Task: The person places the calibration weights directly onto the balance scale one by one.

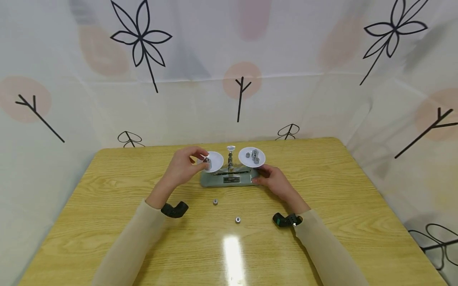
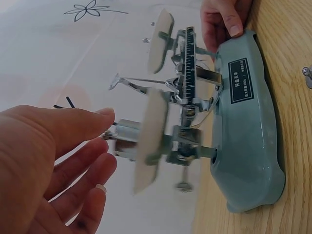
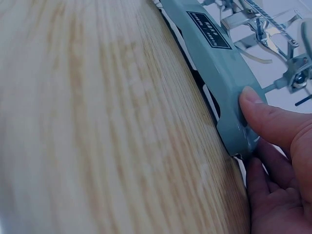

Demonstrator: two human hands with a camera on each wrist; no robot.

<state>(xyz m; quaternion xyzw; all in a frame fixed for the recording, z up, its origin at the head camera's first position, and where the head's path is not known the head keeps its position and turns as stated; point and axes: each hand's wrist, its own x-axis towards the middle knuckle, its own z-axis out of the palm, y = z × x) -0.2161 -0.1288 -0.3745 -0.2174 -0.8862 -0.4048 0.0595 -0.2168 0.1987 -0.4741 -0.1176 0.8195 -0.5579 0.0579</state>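
Note:
A grey-green balance scale (image 1: 211, 180) with two white pans stands near the back of the table. My left hand (image 1: 182, 166) is at the left pan (image 1: 217, 159), thumb and fingers pinching the knob of a silver metal weight (image 2: 126, 141). That weight appears to rest against the pan's surface. My right hand (image 1: 276, 182) grips the right end of the scale's base, thumb on the front face and fingers (image 3: 273, 165) behind the end. Several metal weights (image 1: 255, 154) stand on the right pan (image 1: 244, 161).
Two small metal weights lie on the wooden table in front of the scale: one weight (image 1: 215, 201) nearer it, another weight (image 1: 237, 219) closer to me. A patterned cloth (image 1: 200, 111) hangs behind the table (image 1: 107, 222).

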